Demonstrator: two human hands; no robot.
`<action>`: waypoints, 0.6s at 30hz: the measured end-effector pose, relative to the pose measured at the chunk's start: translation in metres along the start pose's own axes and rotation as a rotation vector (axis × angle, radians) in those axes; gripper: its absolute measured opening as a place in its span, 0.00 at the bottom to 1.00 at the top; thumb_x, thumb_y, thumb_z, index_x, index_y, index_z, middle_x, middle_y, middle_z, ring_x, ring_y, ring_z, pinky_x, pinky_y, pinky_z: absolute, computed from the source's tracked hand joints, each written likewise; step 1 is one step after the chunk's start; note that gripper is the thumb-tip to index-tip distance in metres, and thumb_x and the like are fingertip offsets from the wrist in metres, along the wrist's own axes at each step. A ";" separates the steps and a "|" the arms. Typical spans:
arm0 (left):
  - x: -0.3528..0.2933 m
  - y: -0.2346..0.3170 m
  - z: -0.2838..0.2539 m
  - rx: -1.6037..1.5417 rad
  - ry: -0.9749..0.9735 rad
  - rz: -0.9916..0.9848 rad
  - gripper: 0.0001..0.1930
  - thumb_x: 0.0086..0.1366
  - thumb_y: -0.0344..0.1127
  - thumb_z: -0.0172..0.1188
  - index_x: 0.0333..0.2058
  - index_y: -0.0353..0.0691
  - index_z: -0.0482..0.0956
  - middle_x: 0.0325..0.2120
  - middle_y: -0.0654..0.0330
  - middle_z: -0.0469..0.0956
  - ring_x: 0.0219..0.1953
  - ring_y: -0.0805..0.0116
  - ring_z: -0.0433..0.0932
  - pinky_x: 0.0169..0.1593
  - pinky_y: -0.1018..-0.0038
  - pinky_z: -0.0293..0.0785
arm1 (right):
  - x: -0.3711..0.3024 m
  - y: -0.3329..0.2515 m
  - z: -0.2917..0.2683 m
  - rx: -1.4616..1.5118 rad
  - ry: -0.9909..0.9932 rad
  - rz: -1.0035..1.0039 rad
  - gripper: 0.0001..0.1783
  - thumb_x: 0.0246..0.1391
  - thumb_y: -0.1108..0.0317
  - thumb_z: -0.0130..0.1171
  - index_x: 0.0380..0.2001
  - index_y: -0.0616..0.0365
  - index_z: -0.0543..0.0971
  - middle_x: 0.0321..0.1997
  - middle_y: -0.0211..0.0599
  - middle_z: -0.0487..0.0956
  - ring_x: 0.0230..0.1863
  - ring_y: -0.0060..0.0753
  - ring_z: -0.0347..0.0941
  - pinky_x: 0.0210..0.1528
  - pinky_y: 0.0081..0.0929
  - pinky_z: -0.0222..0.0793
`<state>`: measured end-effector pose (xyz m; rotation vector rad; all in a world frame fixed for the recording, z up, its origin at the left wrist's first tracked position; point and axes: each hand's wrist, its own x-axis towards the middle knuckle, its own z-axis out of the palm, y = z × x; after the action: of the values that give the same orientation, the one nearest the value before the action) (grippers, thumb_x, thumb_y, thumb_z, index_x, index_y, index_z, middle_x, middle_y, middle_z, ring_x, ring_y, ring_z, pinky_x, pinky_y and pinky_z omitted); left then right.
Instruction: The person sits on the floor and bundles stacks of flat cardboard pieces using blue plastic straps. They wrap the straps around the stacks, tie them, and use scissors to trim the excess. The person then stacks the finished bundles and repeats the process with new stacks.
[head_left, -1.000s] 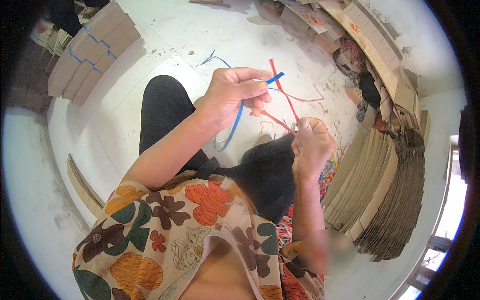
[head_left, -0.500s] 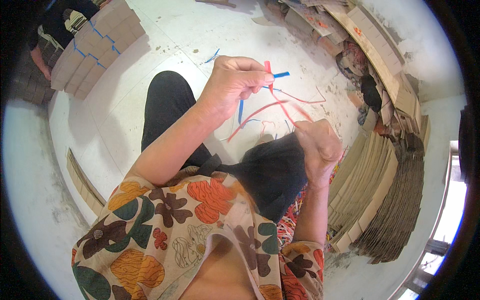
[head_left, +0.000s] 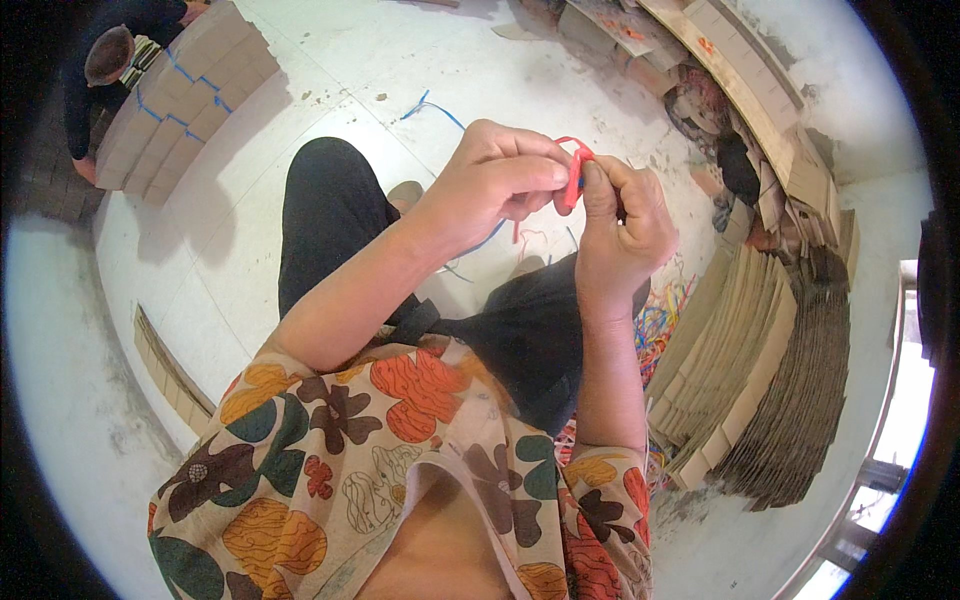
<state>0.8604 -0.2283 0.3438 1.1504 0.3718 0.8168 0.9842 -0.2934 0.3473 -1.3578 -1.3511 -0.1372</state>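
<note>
In front of me, above the floor, my left hand (head_left: 500, 178) and my right hand (head_left: 628, 215) meet with their fingertips almost touching. Both pinch a red plastic strip (head_left: 574, 188), which is bent into a small loop at its top. A bit of blue shows beside the red between the fingers, mostly hidden by my right thumb. From below my left hand a short red end and a blue strip (head_left: 490, 238) hang or lie; I cannot tell which. My legs in black trousers (head_left: 335, 220) are spread beneath my arms.
Coloured strips (head_left: 658, 325) lie heaped beside my right leg. Flat cardboard stacks (head_left: 725, 365) stand along the right wall. Cardboard bundles (head_left: 205, 95) with blue strips are stacked at the far left, where another person's hand (head_left: 86, 168) rests. A blue strip (head_left: 428, 104) lies on the floor.
My right hand has moved up and left to meet my left hand. The red strip, earlier stretched between them, is now drawn together into a small loop. The other person's head has come into view.
</note>
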 end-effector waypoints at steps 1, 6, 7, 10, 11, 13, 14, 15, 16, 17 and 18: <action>-0.002 0.003 0.002 0.022 -0.001 0.016 0.07 0.52 0.30 0.60 0.27 0.31 0.79 0.14 0.64 0.72 0.14 0.85 0.60 0.16 0.87 0.53 | -0.001 -0.001 0.000 -0.034 -0.002 -0.008 0.05 0.42 0.78 0.61 0.26 0.61 0.77 0.19 0.34 0.73 0.19 0.25 0.66 0.22 0.20 0.62; -0.002 -0.003 0.013 0.196 0.076 0.143 0.08 0.52 0.31 0.61 0.27 0.31 0.79 0.15 0.63 0.73 0.14 0.84 0.63 0.17 0.87 0.57 | 0.000 0.002 -0.002 0.025 -0.033 0.041 0.03 0.44 0.76 0.60 0.24 0.62 0.76 0.18 0.32 0.73 0.18 0.21 0.65 0.21 0.19 0.62; -0.002 0.003 0.011 0.250 0.054 0.093 0.08 0.52 0.31 0.62 0.27 0.31 0.79 0.15 0.63 0.74 0.14 0.84 0.63 0.17 0.87 0.58 | 0.002 0.003 -0.006 0.113 -0.056 0.138 0.02 0.45 0.76 0.60 0.24 0.62 0.76 0.18 0.30 0.72 0.19 0.19 0.64 0.21 0.19 0.62; -0.006 0.008 0.005 0.167 -0.051 -0.058 0.08 0.52 0.32 0.62 0.26 0.32 0.78 0.16 0.62 0.74 0.13 0.84 0.63 0.17 0.88 0.57 | 0.012 -0.001 -0.018 0.374 -0.171 0.471 0.03 0.45 0.76 0.58 0.22 0.64 0.76 0.16 0.24 0.70 0.16 0.14 0.60 0.17 0.15 0.55; -0.007 0.008 0.002 0.098 -0.093 -0.109 0.08 0.52 0.32 0.62 0.26 0.32 0.78 0.16 0.62 0.74 0.13 0.84 0.63 0.16 0.88 0.57 | 0.015 -0.003 -0.021 0.461 -0.217 0.589 0.03 0.45 0.76 0.58 0.21 0.64 0.76 0.15 0.23 0.69 0.15 0.12 0.57 0.16 0.13 0.52; -0.005 0.007 -0.004 0.097 0.042 -0.063 0.07 0.53 0.32 0.62 0.25 0.32 0.78 0.15 0.63 0.73 0.12 0.85 0.62 0.16 0.88 0.56 | 0.016 0.003 -0.026 0.687 -0.259 0.784 0.04 0.44 0.75 0.57 0.19 0.64 0.76 0.11 0.20 0.65 0.11 0.08 0.50 0.13 0.11 0.42; -0.004 0.006 -0.006 0.096 0.109 -0.040 0.07 0.53 0.32 0.62 0.25 0.32 0.78 0.14 0.63 0.73 0.12 0.85 0.61 0.16 0.88 0.55 | 0.017 0.006 -0.029 0.731 -0.289 0.806 0.04 0.43 0.75 0.57 0.19 0.63 0.76 0.11 0.20 0.65 0.11 0.08 0.50 0.13 0.11 0.42; -0.003 0.005 -0.006 0.081 0.132 -0.038 0.07 0.53 0.31 0.62 0.25 0.32 0.78 0.13 0.64 0.72 0.12 0.85 0.60 0.15 0.88 0.55 | 0.018 0.009 -0.031 0.779 -0.321 0.832 0.04 0.43 0.75 0.56 0.19 0.63 0.76 0.11 0.20 0.65 0.11 0.08 0.50 0.12 0.11 0.42; -0.003 0.004 -0.005 0.112 0.128 -0.022 0.07 0.53 0.30 0.61 0.25 0.32 0.78 0.13 0.64 0.71 0.12 0.85 0.60 0.15 0.88 0.54 | 0.019 0.011 -0.033 0.827 -0.353 0.857 0.04 0.43 0.75 0.56 0.19 0.63 0.76 0.11 0.20 0.65 0.10 0.08 0.50 0.12 0.11 0.41; -0.003 0.004 -0.004 0.144 0.124 -0.007 0.06 0.53 0.30 0.61 0.25 0.32 0.78 0.13 0.64 0.71 0.12 0.85 0.60 0.15 0.88 0.54 | 0.022 0.015 -0.034 0.805 -0.345 0.849 0.04 0.42 0.74 0.56 0.19 0.63 0.76 0.11 0.20 0.65 0.10 0.08 0.50 0.12 0.10 0.41; -0.004 0.002 -0.002 0.172 0.117 0.007 0.06 0.53 0.29 0.61 0.25 0.31 0.78 0.13 0.65 0.71 0.12 0.85 0.60 0.15 0.88 0.53 | 0.026 0.015 -0.035 0.739 -0.359 0.808 0.04 0.42 0.74 0.56 0.19 0.63 0.76 0.11 0.20 0.65 0.11 0.08 0.51 0.13 0.11 0.42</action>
<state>0.8557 -0.2293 0.3446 1.2672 0.5437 0.8737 1.0249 -0.2982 0.3691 -1.1915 -0.8783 1.0850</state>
